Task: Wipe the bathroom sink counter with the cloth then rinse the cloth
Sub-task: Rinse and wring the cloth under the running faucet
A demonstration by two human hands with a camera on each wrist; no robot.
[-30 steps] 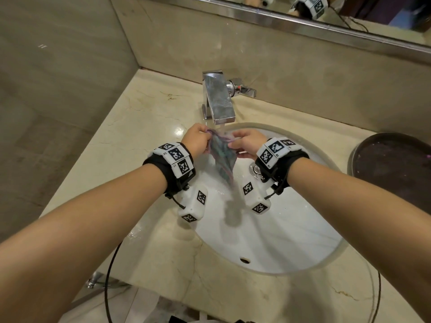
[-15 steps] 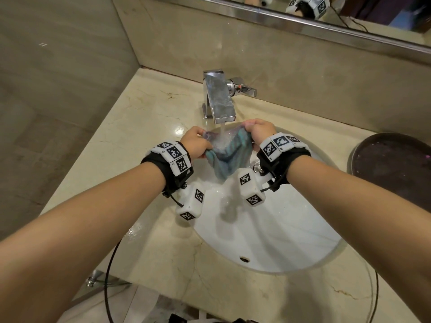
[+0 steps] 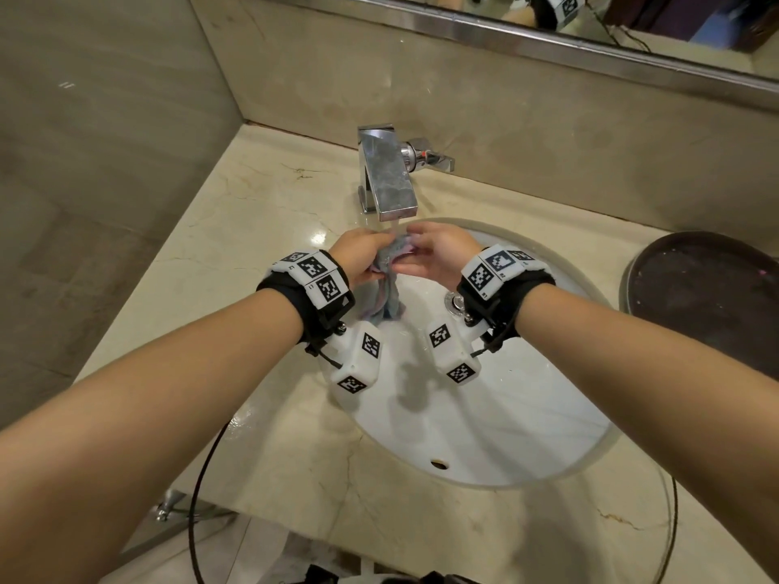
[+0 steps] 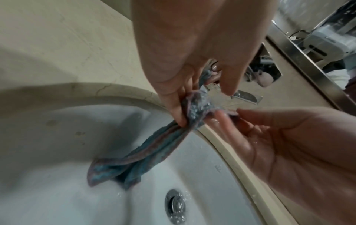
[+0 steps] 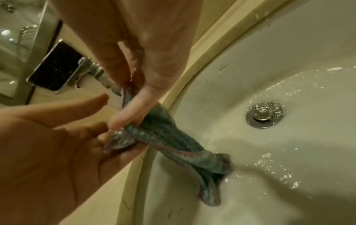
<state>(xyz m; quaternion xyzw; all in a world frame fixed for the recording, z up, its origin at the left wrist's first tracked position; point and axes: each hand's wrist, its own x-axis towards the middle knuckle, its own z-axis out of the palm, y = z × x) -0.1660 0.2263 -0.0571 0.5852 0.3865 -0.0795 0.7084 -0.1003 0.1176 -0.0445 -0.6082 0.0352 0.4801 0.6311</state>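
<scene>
Directly beneath the chrome faucet [image 3: 390,174], a person rinses a blue striped cloth [image 3: 385,303] under the running stream of water [image 3: 396,228] at the back rim of the white sink [image 3: 484,415]. Left hand [image 3: 358,257] grips the bunched top of the cloth, fingers curled round it just below the faucet's spout. Right hand [image 3: 438,257] lies flat beside it, fingers [image 4: 227,121] stretched out and loosely spread, their tips touching the wet bundle without closing on it. From the left hand the cloth hangs in a twisted rope down toward the basin wall on the faucet's side; whether its lower end touches the wall cannot be told. Beyond the cloth from the faucet, toward the right, sits the chrome drain [image 5: 265,115], with water glinting around it. Beige marble counter [image 3: 261,229] surrounds the sink, and the faucet stands on it at the back. Far to the faucet's right a dark round tray [image 3: 708,297] rests on the counter. Above the faucet runs the metal lower edge of a mirror [image 3: 548,31]. Both wrists wear black bands with white marker blocks.
</scene>
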